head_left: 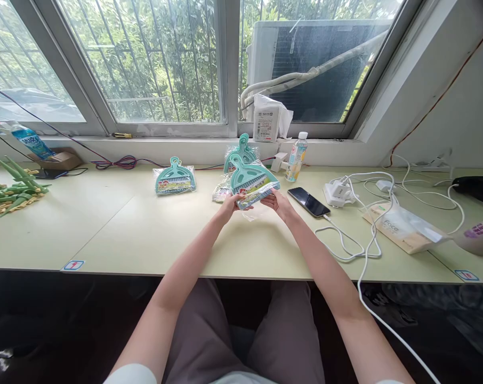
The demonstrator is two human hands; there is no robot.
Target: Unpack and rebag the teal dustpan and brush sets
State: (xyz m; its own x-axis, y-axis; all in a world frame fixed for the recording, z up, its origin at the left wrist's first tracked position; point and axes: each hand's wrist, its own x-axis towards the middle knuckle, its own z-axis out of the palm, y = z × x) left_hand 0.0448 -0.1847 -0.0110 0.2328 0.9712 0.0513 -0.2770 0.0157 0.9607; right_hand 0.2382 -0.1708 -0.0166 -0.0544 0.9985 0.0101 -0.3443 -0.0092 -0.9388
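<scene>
the person before me holds a mint-green plastic dustpan-and-brush set in a clear bag with a printed label (254, 180) just above the counter (145, 229), tilted, its handle pointing away towards the window (145, 58). the left hand (228, 208) has its fingers closed on the near left corner, thumb on top and fingers beneath; the right hand (279, 204) grips the near right corner, its fingers curled in under the edge. both are open only as far as the pack's thickness.

directly behind it, partly covered, stands a second mint-green set in clear wrapping (242, 146); a bit of crinkled wrapping (221, 192) shows at its lower left, though from here i can't tell whether that belongs to a further pack. to the left, well apart, another bagged mint-green set (175, 178) lies on the counter.

to the right are a clear bottle with a white cap and colourful label (296, 160), a dark-screened phone (308, 202) with a white cable (343, 237) plugged in, a white charger block (338, 193) and a beige-and-white soft tissue pack (401, 224). at the far left lie thick green pointed leaves (11, 184), near a brown cardboard box (67, 159). a white printed carton (266, 125) sits on the sill.
</scene>
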